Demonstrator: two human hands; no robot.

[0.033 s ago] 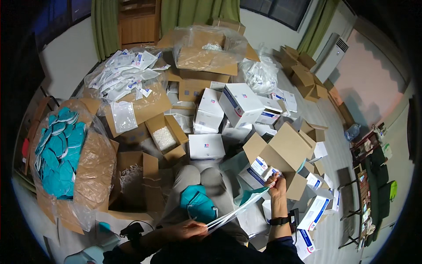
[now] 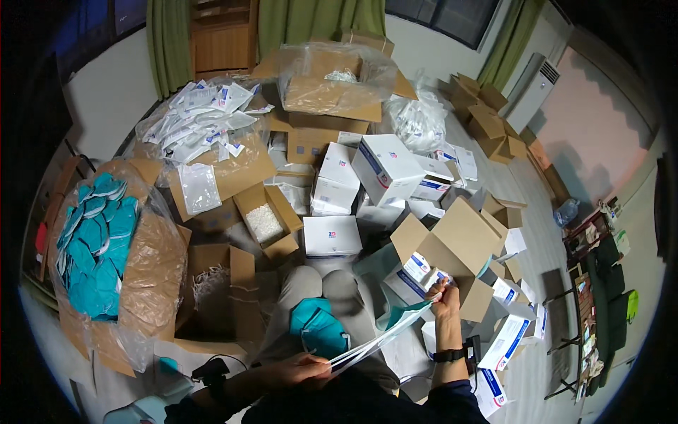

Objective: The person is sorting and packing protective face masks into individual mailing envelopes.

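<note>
Stretching slantwise between the two hands, a long teal-and-white piece point(image 2: 385, 337) lies across the front of the lap — its long axis runs from the lower left, close to the body, up to the right and away from it. The left hand point(image 2: 302, 369) is the nearer one to the body, with thumb and fingers pinched on the piece's white, strip-like end. The right hand point(image 2: 443, 298) reaches further out, closed around the other end; whether it also grips something small at its fingertips, I cannot tell. The hands are well apart from each other, and the span between them looks drawn fairly straight. The piece's teal part sits toward the right hand, the white strips toward the left.

Just beyond the left hand, a few folded teal masks point(image 2: 319, 328) rest on the grey-trousered lap point(image 2: 300, 283), nearer to that hand than to the right one. The right hand is just in front of an open brown carton point(image 2: 462, 233), by its lower flaps, with white boxes around it. Off to the left, a plastic-lined carton brims with more teal masks point(image 2: 99, 247) — well apart from both hands — and an open, deep brown box point(image 2: 244, 304) stands between it and the lap.
</note>
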